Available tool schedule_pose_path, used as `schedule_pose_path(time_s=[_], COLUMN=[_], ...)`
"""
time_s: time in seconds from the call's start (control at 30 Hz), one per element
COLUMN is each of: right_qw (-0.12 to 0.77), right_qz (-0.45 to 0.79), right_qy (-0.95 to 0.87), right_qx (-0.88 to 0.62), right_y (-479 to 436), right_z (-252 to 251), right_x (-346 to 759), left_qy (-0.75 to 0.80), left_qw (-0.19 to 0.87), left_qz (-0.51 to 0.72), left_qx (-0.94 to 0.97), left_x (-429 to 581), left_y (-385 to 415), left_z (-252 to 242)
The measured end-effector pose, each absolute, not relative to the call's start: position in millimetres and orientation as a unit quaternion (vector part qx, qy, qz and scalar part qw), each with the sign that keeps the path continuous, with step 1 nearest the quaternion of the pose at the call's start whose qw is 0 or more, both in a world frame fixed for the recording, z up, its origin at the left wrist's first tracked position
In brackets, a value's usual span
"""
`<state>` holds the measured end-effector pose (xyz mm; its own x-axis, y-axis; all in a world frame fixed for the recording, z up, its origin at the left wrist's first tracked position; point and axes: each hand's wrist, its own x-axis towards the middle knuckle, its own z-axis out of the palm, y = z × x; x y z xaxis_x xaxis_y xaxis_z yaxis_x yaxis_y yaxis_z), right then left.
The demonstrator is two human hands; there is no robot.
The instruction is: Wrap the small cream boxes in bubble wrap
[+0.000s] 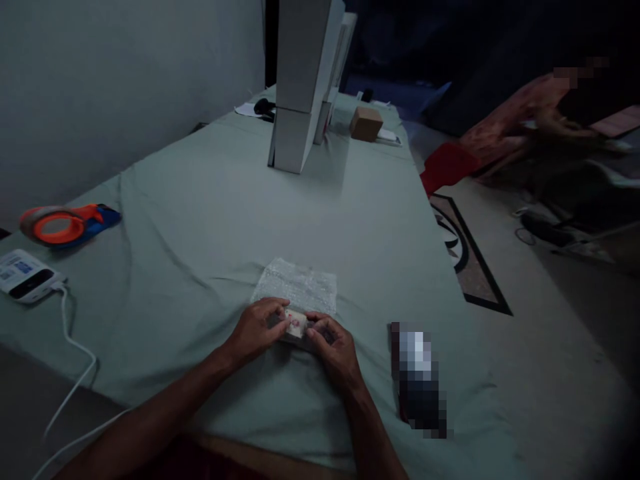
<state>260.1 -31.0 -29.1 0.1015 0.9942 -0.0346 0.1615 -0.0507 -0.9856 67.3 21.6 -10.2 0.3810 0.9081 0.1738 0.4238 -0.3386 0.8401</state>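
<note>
A small whitish packet with red marks [296, 324] is pinched between the fingertips of both hands; its exact kind is too small to make out. My left hand [259, 328] grips its left end with thumb and fingers. At its right end, my right hand [336, 345] is closed in the same way. Under and just beyond the hands lies a sheet of clear bubble wrap [300, 283], its near part partly hidden by my fingers. Both hands are low over the green cloth.
An orange and blue tape dispenser [63, 227] and a white device with a cable [29, 277] lie at left. A blurred-out dark object [419, 380] is at right. Tall white boxes [300, 80] and a brown carton [367, 125] stand farther back. A person [520, 117] sits at far right.
</note>
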Motion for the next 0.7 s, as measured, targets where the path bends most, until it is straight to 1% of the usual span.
schedule_pose_path(time_s=[0.1, 0.33, 0.43, 0.5, 0.57, 0.63, 0.7], right_qw=[0.479, 0.475, 0.462, 0.468, 0.482, 0.482, 0.454], right_qz=[0.465, 0.478, 0.452, 0.363, 0.211, 0.065, -0.004], right_qy=[-0.474, -0.461, -0.475, -0.498, -0.548, -0.622, -0.697], right_qx=[-0.574, -0.577, -0.597, -0.634, -0.65, -0.614, -0.556], right_y=[-31, -34, -34, -35, -37, -41, -45], right_z=[-28, -24, -26, -26, -24, -19, -15], right_x=[260, 260, 264, 267, 268, 264, 256], left_qy=[0.47, 0.472, 0.479, 0.484, 0.488, 0.492, 0.496], left_qw=[0.424, 0.437, 0.439, 0.44, 0.44, 0.44, 0.439], left_qz=[0.326, 0.322, 0.321, 0.318, 0.314, 0.309, 0.304], left_qx=[0.702, 0.695, 0.689, 0.686, 0.685, 0.685, 0.685], left_x=[73, 75, 74, 74, 74, 74, 76], left_y=[27, 24, 22, 22, 23, 24, 24], left_z=[-12, -16, -17, -16, -15, -13, -13])
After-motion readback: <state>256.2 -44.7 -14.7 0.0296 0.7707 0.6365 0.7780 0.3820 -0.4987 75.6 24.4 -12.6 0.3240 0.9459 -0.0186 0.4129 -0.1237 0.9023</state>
